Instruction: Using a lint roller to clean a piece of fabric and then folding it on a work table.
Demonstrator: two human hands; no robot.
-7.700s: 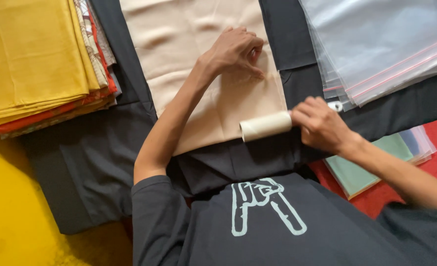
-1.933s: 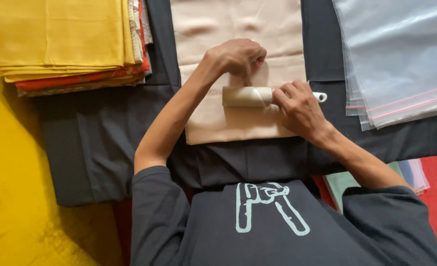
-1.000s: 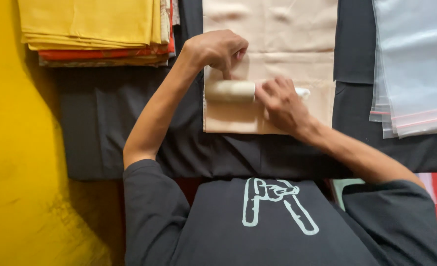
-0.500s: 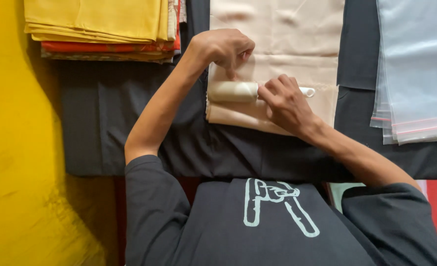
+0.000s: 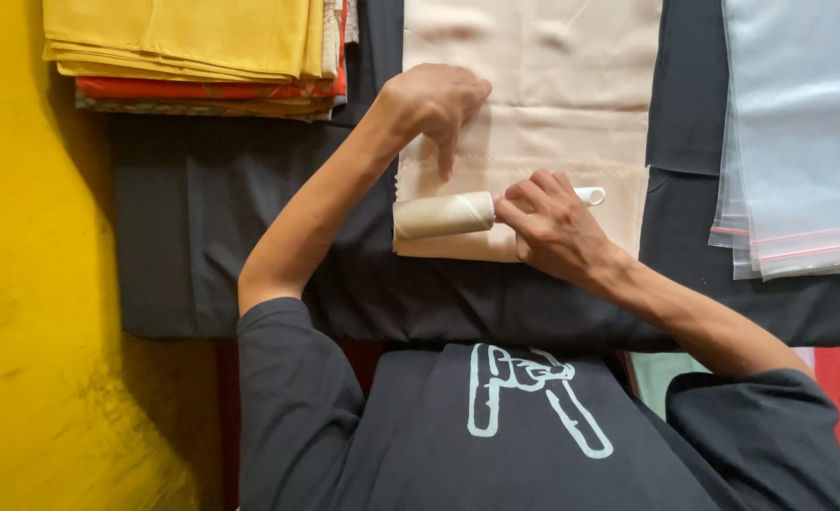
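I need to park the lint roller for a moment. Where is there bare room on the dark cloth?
Bare dark cloth lies below the stack of folded fabrics, beside the left forearm. A narrower strip runs between the beige fabric and the clear plastic bags. It is crowded where the left hand and right hand work the lint roller.

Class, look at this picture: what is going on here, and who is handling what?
A person in a dark shirt works over a folded beige cloth spread on a black cloth. The right hand grips a lint roller lying across the near edge of the beige cloth. The left hand presses fingertips on that cloth just beyond the roller. A stack of folded yellow and red fabrics lies to the left, and clear plastic bags to the right.
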